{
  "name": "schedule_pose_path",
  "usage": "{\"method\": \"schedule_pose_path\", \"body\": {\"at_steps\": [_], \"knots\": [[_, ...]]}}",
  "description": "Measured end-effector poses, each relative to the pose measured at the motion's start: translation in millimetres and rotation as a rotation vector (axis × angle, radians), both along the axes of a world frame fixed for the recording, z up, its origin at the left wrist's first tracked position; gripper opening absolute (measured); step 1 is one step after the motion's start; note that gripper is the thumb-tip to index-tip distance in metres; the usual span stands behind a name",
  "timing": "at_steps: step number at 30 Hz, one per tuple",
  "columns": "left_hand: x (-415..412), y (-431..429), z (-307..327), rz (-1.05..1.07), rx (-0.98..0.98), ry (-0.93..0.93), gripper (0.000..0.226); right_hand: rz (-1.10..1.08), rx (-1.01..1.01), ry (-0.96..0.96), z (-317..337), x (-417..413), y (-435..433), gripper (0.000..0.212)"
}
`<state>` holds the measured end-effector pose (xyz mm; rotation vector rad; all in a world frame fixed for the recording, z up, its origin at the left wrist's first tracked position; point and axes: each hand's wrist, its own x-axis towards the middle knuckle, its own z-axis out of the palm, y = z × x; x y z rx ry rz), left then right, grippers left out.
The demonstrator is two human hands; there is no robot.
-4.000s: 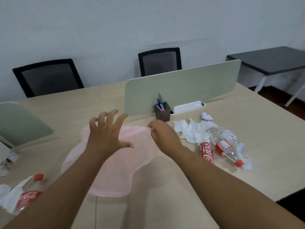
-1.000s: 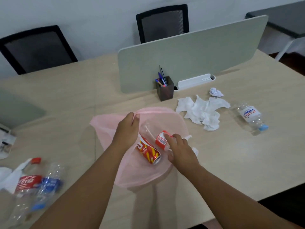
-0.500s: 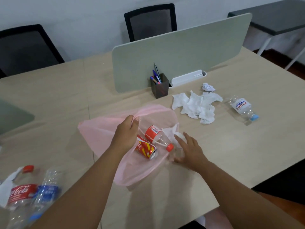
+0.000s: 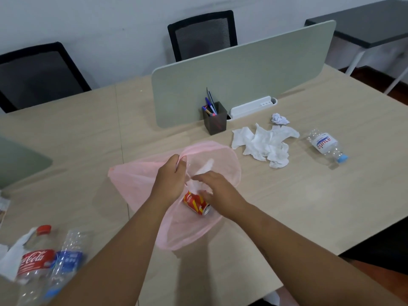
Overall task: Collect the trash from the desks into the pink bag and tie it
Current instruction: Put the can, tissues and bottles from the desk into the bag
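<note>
From the head camera, the pink bag [image 4: 141, 180] lies slack on the desk [image 4: 287, 195] in front of the person. The left hand [image 4: 170, 180] pinches its rim with curled fingers and lifts the mouth open. The right hand [image 4: 218, 193] reaches into the mouth over a white tissue [image 4: 196, 186], just above a red can [image 4: 196, 203] inside. Blur hides whether its fingers grip the tissue or only press it. The bag looks thin, soft and very light, likely to slide and collapse, so the rim is the place to hold it. Outside it wait more tissues [image 4: 265, 144], a paper ball [image 4: 280, 118], a water bottle [image 4: 329, 146] and two bottles [image 4: 35, 261] at the near left, all light and easily crushed.
</note>
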<state>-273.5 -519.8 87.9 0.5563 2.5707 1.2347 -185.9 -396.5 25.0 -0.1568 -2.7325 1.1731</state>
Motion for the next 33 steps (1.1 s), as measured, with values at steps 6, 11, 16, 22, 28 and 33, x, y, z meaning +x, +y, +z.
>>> {"method": "schedule_pose_path", "body": {"at_steps": [6, 11, 16, 22, 28, 33], "knots": [[2, 22, -3, -0.013, -0.053, -0.024, 0.035, -0.291, 0.209, 0.1, -14, 34, 66, 0.042], [-1, 50, -18, 0.008, -0.088, -0.002, 0.036, -0.585, 0.381, -0.165, -32, 59, 175, 0.062], [2, 81, -39, 0.02, -0.136, 0.041, 0.037, -0.782, 0.446, -0.347, -38, 85, 285, 0.073], [7, 106, -53, 0.03, -0.23, 0.09, 0.037, -0.824, 0.306, -0.44, -52, 88, 356, 0.073], [-5, 111, -44, 0.108, -0.279, 0.105, 0.037, -0.8, 0.001, -0.253, -60, 90, 357, 0.078], [-19, 103, -24, 0.214, -0.23, 0.113, 0.036, -0.337, -0.007, -0.073, -41, 62, 263, 0.084]]}}
